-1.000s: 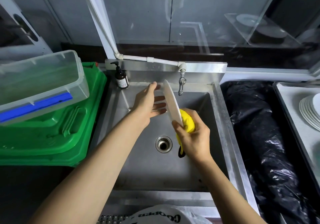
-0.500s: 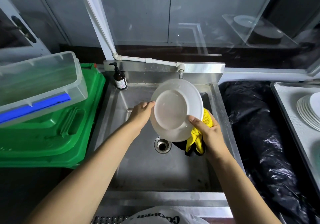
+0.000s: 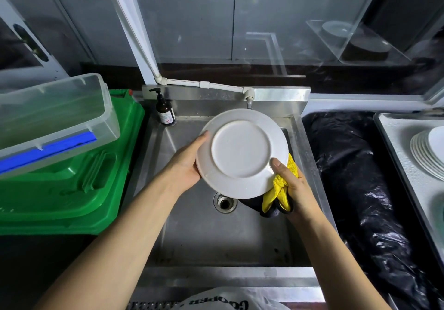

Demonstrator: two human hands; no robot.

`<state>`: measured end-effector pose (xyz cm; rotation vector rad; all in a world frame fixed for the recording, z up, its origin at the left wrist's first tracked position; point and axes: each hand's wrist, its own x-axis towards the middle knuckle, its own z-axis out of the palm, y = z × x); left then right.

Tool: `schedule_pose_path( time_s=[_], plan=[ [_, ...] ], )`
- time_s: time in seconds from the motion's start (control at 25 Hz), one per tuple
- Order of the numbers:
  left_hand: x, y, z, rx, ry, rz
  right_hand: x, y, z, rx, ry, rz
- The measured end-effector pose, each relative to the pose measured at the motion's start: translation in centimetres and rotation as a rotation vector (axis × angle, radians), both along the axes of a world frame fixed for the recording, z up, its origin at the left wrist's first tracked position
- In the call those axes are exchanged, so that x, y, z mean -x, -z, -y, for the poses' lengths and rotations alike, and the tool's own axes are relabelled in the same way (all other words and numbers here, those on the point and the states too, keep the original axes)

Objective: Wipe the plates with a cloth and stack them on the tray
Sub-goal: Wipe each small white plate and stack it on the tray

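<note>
Tipped flatter since half a second ago: one white plate [image 3: 240, 152], underside up, over sink [image 3: 216, 237]. Two hands on it. Left hand [image 3: 185, 165] gripping left rim, right hand [image 3: 298, 189] pinching right rim plus one yellow cloth [image 3: 280, 187]. One plate stack [image 3: 422, 156] on tray [image 3: 396, 141], far right.

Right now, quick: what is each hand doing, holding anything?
Left hand: holds the white plate by its rim.
Right hand: grips the yellow cloth, thumb on the plate.

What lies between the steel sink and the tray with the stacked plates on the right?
In the head view, crumpled black plastic fills the stretch between the sink and the tray holding the stacked plates.
</note>
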<state>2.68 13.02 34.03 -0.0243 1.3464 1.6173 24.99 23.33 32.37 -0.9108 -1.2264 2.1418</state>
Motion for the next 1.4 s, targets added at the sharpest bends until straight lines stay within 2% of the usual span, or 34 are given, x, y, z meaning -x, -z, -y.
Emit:
schedule_pose_path(
  time_s=[0.28, 0.44, 0.6, 0.68, 0.84, 0.92, 1.16, 1.28, 1.4],
  plan=[
    [-0.9, 0.3, -0.2, -0.082, -0.041, -0.023, -0.2, 1.1, -0.4, -0.032, 0.013, 0.023],
    [-0.9, -0.1, -0.4, -0.086, -0.029, -0.055, 0.2, 1.4, -0.5, -0.137, 0.171, 0.288],
    [-1.1, -0.2, -0.3, -0.060, -0.025, -0.117, 0.9, 1.0, -2.1, -0.146, 0.324, 0.316],
    [-1.1, -0.1, -0.3, -0.044, -0.022, -0.139, 1.2, 0.1, -2.5, -0.252, 0.354, 0.390],
    [-1.3, -1.3, -0.1, -0.037, 0.014, -0.180, 1.4, -1.6, -2.0, -0.703, 0.384, 0.589],
    [-1.5, -1.8, 0.2, -0.022, -0.008, -0.207, 2.1, -1.7, -2.0, -0.813, 0.352, 0.571],
    [-2.2, -2.9, 0.0, -0.033, 0.048, -0.285, 4.5, -2.0, -3.1, -0.964, 0.260, 0.447],
    [-3.1, -2.3, -0.6, -0.051, 0.022, -0.318, 6.5, -2.5, -2.7, -1.102, 0.120, 0.379],
    [-3.5, -2.1, -1.1, -0.037, 0.015, -0.261, 8.3, -2.7, -0.4, -1.247, -0.003, 0.325]
  ],
)
